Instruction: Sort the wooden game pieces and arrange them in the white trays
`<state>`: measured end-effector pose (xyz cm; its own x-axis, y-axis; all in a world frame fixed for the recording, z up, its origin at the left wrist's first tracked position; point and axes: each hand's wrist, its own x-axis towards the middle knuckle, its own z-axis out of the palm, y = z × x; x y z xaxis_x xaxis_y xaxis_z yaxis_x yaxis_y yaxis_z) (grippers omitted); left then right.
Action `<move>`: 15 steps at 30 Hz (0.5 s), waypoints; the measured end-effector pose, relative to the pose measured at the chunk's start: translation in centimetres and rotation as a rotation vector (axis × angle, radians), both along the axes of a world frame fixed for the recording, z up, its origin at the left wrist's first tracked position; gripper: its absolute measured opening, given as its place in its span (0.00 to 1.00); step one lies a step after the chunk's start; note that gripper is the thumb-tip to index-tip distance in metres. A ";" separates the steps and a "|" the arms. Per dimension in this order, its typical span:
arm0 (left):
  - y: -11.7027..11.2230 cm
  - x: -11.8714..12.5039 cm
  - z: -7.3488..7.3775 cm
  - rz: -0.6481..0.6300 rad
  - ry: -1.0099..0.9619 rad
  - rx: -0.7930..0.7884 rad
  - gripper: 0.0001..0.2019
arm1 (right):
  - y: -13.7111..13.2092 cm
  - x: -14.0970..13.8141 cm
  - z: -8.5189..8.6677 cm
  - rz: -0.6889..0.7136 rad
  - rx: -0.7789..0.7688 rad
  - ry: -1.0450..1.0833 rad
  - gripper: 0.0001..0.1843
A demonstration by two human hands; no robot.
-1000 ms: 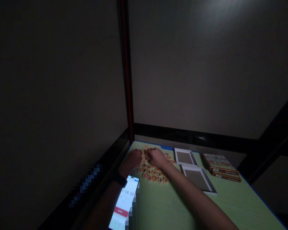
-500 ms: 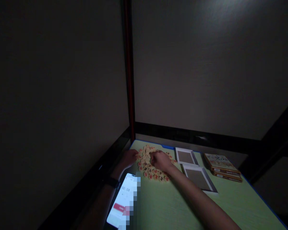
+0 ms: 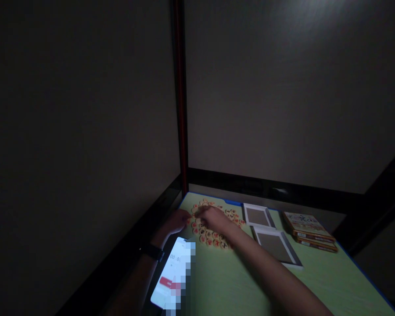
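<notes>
Many round wooden Chinese chess pieces (image 3: 217,242) lie close together on the green table, bearing red or dark characters; some near the far end look blank on top. Over the left part of this group is my right hand (image 3: 213,218), its fingers bent down and pinched at a piece, which they mostly cover. My left hand (image 3: 177,221) rests at the group's left edge, thumb and fingers drawn together beside the pieces. Whatever it may hold is too dark and small to make out. A dark band circles my left wrist.
A lit phone (image 3: 173,272) showing a timer lies below my left hand. Right of the pieces are two shallow open box parts (image 3: 263,204) (image 3: 294,259). Farther right sits a stack of flat printed boxes (image 3: 309,228). Walls (image 3: 266,109) border the table's (image 3: 237,281) left and far sides.
My right hand has shifted left across the pieces, closer to my left hand. My left hand has dropped slightly toward me. The view has turned a little.
</notes>
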<state>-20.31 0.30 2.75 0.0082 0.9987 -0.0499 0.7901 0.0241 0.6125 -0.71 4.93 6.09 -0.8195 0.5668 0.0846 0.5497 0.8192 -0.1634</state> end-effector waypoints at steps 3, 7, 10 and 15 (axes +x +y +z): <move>-0.3 0.3 0.2 -0.005 0.065 -0.022 0.15 | 0.3 -0.6 0.2 0.050 0.067 -0.104 0.20; -0.8 0.7 0.8 -0.044 0.161 -0.055 0.10 | 0.7 -1.2 0.5 0.113 0.120 -0.183 0.18; -1.1 1.0 1.2 -0.062 0.190 -0.054 0.10 | 0.7 -1.7 0.7 0.106 0.123 -0.205 0.16; -1.3 1.1 1.7 -0.091 0.235 -0.061 0.10 | 0.2 -2.9 0.7 0.022 0.136 -0.247 0.13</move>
